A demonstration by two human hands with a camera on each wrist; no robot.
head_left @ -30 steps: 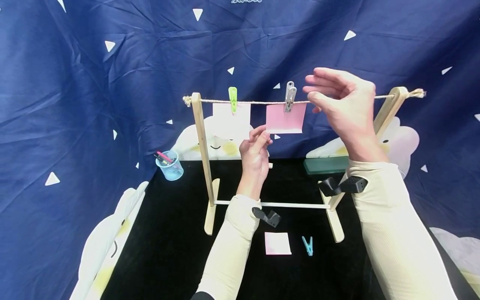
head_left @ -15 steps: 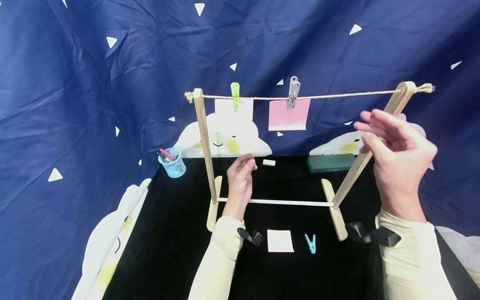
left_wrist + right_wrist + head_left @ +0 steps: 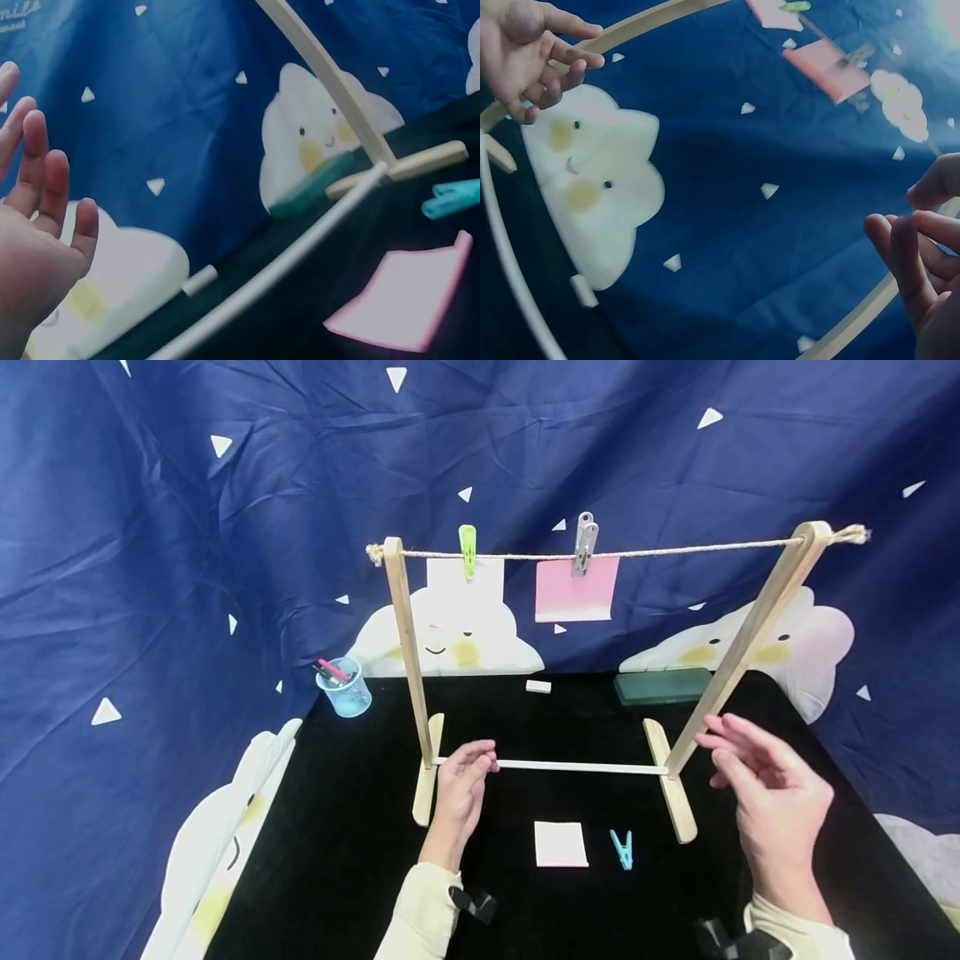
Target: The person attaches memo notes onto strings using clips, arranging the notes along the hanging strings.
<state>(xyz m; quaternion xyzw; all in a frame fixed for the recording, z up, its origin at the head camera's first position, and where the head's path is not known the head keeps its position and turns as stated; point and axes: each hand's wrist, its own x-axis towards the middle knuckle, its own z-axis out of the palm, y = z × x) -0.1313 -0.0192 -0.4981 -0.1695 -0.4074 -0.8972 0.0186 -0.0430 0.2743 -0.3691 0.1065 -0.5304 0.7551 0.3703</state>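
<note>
Both hands are off the rope and hold nothing. My left hand (image 3: 462, 789) hovers by the white crossbar (image 3: 577, 767), its fingers relaxed. Near the foot of the right post is my right hand (image 3: 776, 806), fingers loosely bent and apart. On the rope (image 3: 675, 551), a green clothespin (image 3: 468, 552) holds a white paper (image 3: 450, 578), and a grey clothespin (image 3: 585, 545) holds a pink sticky note (image 3: 573, 593). A pale sticky note with a pink edge (image 3: 561, 843) lies on the black table, with a blue clothespin (image 3: 622, 850) to its right.
Wooden posts (image 3: 405, 643) with feet carry the rope. A blue mesh pen cup (image 3: 347, 692) stands back left. Behind the crossbar lie a small white block (image 3: 537, 687) and a dark green box (image 3: 663, 687). A blue curtain (image 3: 300, 485) hangs at the back.
My left hand has left the hung pink note and dropped down and left. The right hand has come down and to the right from beside the rope. Both hung papers stay in place.
</note>
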